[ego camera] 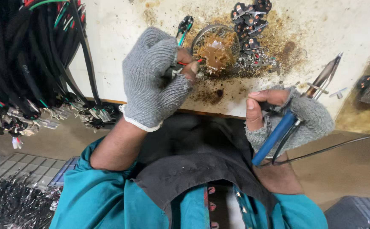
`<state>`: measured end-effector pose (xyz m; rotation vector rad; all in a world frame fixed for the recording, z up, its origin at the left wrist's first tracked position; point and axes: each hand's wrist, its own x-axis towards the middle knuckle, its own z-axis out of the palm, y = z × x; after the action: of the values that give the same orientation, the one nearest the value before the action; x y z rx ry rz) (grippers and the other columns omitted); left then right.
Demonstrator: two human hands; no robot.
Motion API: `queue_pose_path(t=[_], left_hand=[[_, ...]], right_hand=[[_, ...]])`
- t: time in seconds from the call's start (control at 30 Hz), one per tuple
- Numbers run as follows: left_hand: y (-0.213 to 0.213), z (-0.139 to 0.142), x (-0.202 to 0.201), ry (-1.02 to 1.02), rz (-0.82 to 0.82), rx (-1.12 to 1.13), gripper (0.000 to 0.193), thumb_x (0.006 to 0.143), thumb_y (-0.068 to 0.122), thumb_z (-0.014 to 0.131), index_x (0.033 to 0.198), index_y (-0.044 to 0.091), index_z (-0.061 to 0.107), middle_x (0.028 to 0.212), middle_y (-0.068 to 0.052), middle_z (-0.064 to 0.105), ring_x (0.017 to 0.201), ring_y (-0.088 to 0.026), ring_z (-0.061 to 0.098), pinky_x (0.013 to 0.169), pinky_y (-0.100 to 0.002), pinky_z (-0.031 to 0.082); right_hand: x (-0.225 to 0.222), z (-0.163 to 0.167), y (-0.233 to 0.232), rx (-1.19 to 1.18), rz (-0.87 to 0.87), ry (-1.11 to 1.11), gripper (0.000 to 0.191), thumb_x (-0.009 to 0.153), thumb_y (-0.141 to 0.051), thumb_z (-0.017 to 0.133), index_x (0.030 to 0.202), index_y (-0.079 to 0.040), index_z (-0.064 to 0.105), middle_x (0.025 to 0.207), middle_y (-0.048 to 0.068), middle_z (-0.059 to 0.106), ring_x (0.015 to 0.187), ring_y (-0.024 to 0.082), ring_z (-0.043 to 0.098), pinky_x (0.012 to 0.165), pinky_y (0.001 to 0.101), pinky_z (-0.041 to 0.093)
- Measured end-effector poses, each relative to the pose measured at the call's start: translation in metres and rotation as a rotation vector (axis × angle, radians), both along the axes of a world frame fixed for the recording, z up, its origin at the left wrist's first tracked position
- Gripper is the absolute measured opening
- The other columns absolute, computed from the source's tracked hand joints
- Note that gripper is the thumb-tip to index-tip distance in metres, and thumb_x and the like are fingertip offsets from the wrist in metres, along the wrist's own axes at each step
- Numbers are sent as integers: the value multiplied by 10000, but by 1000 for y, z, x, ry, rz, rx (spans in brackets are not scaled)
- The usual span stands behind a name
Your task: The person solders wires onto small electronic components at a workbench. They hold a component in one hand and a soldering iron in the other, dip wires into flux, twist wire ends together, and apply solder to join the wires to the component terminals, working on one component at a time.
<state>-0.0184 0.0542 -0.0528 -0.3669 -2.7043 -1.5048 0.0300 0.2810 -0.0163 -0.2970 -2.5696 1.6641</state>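
My left hand (153,78), in a grey fingerless knit glove, pinches a small plug part with thin red and green wires (190,62) over a stained white bench (121,34). My right hand (286,116), gloved the same way, grips a soldering iron by its blue handle (275,138); the metal tip (327,72) points up and to the right, away from the wires. A brown crusty flux tin (213,53) sits just beyond my left fingers.
A pile of black plug inserts (248,21) lies at the bench's far side. Bundles of black cables (28,63) with stripped ends hang at the left. A heap of metal pins (11,203) fills the lower left. The iron's cord (342,146) trails right.
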Motion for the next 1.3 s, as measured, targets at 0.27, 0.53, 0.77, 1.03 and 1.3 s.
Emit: queue_pose_path(t=[0.27, 0.53, 0.77, 1.03, 1.3], left_hand=[[6, -2, -1, 73, 21, -47, 184, 979, 101, 833, 976, 107, 650, 894, -71, 616, 861, -253, 621, 767, -353, 517], [9, 9, 2, 96, 0, -78, 202, 1002, 93, 834, 932, 88, 645, 883, -64, 634, 839, -243, 603, 737, -360, 500], [-7, 48, 40, 40, -224, -49, 218, 859, 118, 841, 803, 122, 631, 784, -53, 605, 805, -260, 622, 700, -381, 505], [11, 38, 86, -644, -396, 505, 173, 879, 166, 814, 887, 69, 670, 870, -70, 630, 832, -196, 624, 764, -327, 504], [23, 38, 95, -227, -436, 0, 269, 831, 230, 836, 1011, 114, 673, 902, -94, 629, 786, -321, 658, 658, -415, 511]], right_hand=[[-3, 4, 3, 71, 70, -41, 171, 1048, -132, 801, 973, -8, 709, 930, 72, 731, 894, 132, 708, 897, 260, 561], [14, 12, 10, 113, 80, -78, 137, 999, -124, 785, 968, -15, 708, 931, 72, 723, 877, 148, 700, 887, 274, 548], [32, -3, 5, 42, 144, 150, 118, 1019, -82, 800, 1037, -7, 710, 971, 90, 745, 877, 150, 741, 829, 268, 594], [81, -11, 17, -370, 193, -219, 264, 907, -174, 780, 1135, -100, 670, 1044, 41, 718, 990, 121, 738, 800, 281, 642], [55, -19, 28, 152, 609, 277, 116, 903, -70, 775, 1000, -104, 720, 949, 97, 750, 864, 249, 701, 727, 348, 547]])
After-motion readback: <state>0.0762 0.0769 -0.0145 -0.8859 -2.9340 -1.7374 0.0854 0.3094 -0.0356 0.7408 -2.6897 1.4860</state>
